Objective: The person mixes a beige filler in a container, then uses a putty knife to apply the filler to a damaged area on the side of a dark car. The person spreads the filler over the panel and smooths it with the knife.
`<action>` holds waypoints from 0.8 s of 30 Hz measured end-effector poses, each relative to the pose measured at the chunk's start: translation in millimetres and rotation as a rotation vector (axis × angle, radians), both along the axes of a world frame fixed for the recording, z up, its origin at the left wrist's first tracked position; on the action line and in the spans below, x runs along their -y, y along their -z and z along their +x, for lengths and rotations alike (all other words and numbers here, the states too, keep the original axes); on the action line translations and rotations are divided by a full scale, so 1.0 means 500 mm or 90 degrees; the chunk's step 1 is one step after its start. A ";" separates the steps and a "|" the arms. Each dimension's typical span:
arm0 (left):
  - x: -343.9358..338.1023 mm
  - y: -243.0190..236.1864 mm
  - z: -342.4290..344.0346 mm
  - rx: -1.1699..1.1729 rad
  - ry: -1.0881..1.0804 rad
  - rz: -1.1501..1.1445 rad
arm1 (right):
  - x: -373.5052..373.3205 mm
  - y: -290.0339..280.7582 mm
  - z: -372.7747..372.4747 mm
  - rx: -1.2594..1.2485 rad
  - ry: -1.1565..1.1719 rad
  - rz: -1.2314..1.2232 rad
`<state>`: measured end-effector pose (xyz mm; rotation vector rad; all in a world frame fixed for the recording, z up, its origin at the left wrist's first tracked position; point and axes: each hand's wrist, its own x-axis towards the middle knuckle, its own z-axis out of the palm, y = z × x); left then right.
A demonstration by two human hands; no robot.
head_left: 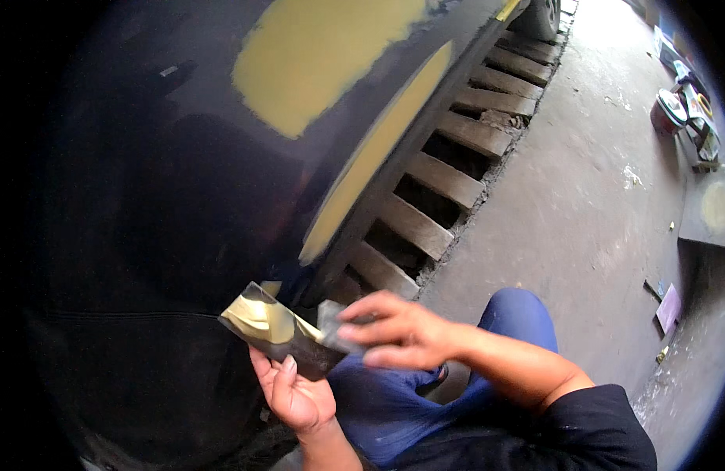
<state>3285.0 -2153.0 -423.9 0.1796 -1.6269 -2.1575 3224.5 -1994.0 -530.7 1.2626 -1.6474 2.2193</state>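
My left hand [300, 402] is closed on the lower edge of a dark flat mixing board [311, 355], its thumb on the near side. Soft yellow body filler [270, 320] is smeared over the board's left part. In my right hand [406, 334], slightly blurred, is a grey putty spreader [329, 315], touching or very close to the board's right end. Just beyond stands a dark car body panel [174, 188]. It carries a broad yellow filler patch [323, 67] and a long narrow filler strip [378, 149] along its lower side.
Beside the car, slats [449, 179] with dark gaps between them run along the concrete floor [562, 180]. A tyre [541, 20] shows at the top. At the right are a tub [667, 116], a pinkish sheet [668, 308] and a panel [708, 208] with a yellow spot.
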 end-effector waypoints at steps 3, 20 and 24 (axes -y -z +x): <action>-0.004 -0.005 -0.012 -0.050 0.058 -0.015 | -0.054 0.018 -0.014 -0.035 0.212 0.150; -0.014 0.016 -0.031 -0.092 0.049 -0.224 | -0.213 0.050 -0.242 0.297 0.349 0.064; -0.009 0.048 -0.019 -0.029 0.100 -0.168 | -0.330 0.084 -0.428 0.224 0.511 0.063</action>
